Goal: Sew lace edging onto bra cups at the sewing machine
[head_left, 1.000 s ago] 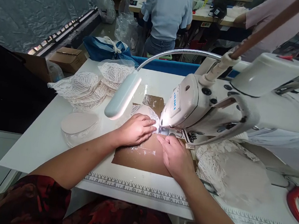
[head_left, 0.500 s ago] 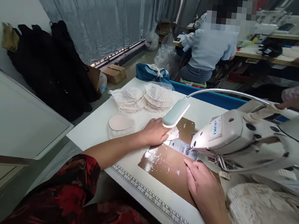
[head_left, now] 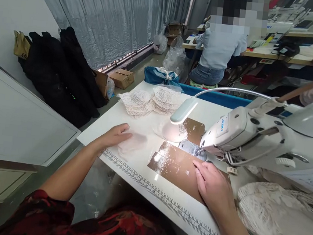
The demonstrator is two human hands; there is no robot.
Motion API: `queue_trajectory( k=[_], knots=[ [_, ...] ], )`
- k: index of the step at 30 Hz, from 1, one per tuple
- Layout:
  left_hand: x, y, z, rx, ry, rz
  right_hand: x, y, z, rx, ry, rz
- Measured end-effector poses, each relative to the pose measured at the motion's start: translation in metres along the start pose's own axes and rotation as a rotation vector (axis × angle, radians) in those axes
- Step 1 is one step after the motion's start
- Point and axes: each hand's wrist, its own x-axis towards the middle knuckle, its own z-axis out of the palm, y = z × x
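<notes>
Left hand reaches out flat, fingers loosely spread, touching a pale pad on the tabletop without closing on it, and the right hand lies open, empty, on the brown sheet. This looks like the pick-up step: next, a clean pinch on the pad's edge and a carry toward the sewing machine.

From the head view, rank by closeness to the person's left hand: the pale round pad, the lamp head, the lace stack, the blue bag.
1. Pale round pad, under the left hand.
2. Lamp head, to its right.
3. Lace stack, beyond it.
4. Blue bag, at the table's far edge.
</notes>
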Motion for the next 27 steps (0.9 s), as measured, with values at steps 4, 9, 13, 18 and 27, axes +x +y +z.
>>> queue_trajectory(
  k=[4,9,13,18,27],
  knots=[
    [0.019,0.057,0.04,-0.528,-0.419,-0.095,0.0,-0.004,-0.008,0.172,0.037,0.119],
    [0.074,0.084,0.106,-0.137,-0.461,0.104,-0.002,-0.007,-0.022,0.466,0.093,0.116],
    [0.102,0.079,0.136,-0.11,-0.422,0.141,-0.003,-0.008,-0.024,0.426,-0.112,-0.022],
    [0.114,0.071,0.144,-0.162,-0.347,0.099,-0.004,-0.01,-0.016,0.288,-0.127,0.007],
    [0.108,0.087,0.144,0.303,-0.151,0.516,0.002,-0.01,-0.012,-0.035,-0.211,0.149]
  ],
)
